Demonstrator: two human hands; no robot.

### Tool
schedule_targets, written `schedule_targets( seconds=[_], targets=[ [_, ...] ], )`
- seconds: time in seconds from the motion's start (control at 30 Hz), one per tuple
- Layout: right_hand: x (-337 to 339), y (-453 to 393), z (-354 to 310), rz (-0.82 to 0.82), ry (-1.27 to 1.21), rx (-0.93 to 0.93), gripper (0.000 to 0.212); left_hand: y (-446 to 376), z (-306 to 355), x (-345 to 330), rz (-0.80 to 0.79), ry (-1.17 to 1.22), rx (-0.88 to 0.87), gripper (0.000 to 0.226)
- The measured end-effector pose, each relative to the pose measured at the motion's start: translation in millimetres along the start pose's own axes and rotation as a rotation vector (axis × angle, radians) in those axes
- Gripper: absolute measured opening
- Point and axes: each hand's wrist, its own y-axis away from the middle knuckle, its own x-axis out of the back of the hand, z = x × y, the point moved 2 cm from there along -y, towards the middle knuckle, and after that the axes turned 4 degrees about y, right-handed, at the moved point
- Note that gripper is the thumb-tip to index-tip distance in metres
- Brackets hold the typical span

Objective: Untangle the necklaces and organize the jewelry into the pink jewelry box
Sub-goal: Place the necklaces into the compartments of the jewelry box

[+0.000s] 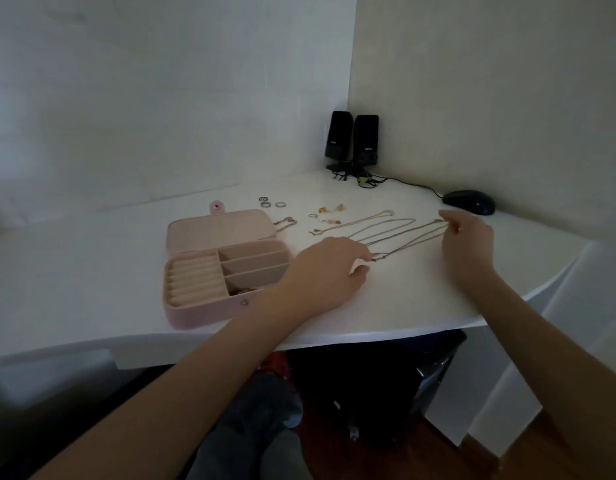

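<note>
Pink jewelry box (209,315) — black speakers (353,140)

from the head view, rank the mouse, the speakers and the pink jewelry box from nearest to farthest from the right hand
Measured from the right hand, which pinches the far end of the necklaces:
1. Mouse: just behind the hand, toward the wall.
2. Speakers: in the back corner, behind and to the left.
3. Pink jewelry box: far left, beyond the left hand.

white desk (386,306): pink jewelry box (209,271), necklaces (396,233), rings (270,202), speakers (351,142), mouse (469,201).
</note>
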Motion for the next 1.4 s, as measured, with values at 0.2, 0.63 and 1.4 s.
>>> schedule_targets(
  seconds=[0.2, 0.63, 1.4],
  targets=[
    [-15.3, -48.1, 32.4, -0.068, 0.153, -0.160, 0.042, -42.9, 23.8, -39.3, -0.186, 0.002, -0.020, 0.050],
    [-28.8, -83.7, 50.4, -0.056, 0.515, -0.255, 0.019, -57.7, 22.5, -61.9, -0.148, 0.014, 0.023, 0.037],
    [19.4, 28.9, -43.2, -0.018, -0.597, 0.131, 0.014, -28.0, 25.8, -40.4, 0.335, 0.348, 0.172, 0.046]
  ],
)
